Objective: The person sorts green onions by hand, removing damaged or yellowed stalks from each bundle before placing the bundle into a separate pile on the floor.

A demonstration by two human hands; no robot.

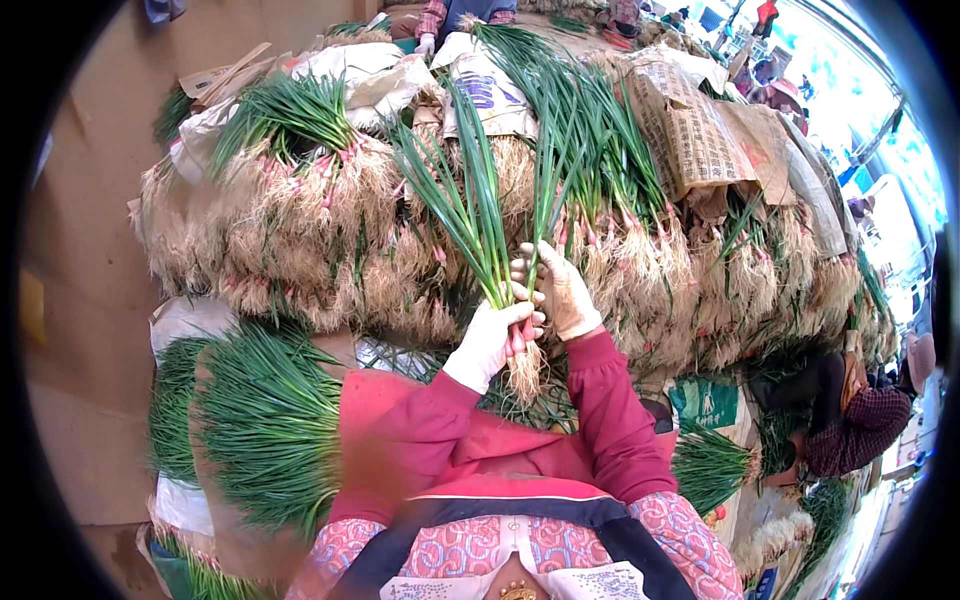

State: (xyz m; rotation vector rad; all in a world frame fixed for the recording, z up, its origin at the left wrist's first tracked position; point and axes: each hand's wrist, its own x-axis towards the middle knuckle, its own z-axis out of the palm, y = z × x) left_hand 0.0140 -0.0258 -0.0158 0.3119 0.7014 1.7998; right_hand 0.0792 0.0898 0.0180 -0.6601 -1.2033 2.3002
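Head view showed your left hand (490,340) closed around a small bunch of green onions (480,225) just above the roots, held upright at chest height, while your right hand (558,290), its fingers curled, pressed stalks against the bunch from the other side. That bunch looked thin and untied, so I'd judge the gathering only partly done. Beyond it, the big stacked pile (330,240) stood roots outward, and more green bundles (265,420) lay near your left elbow
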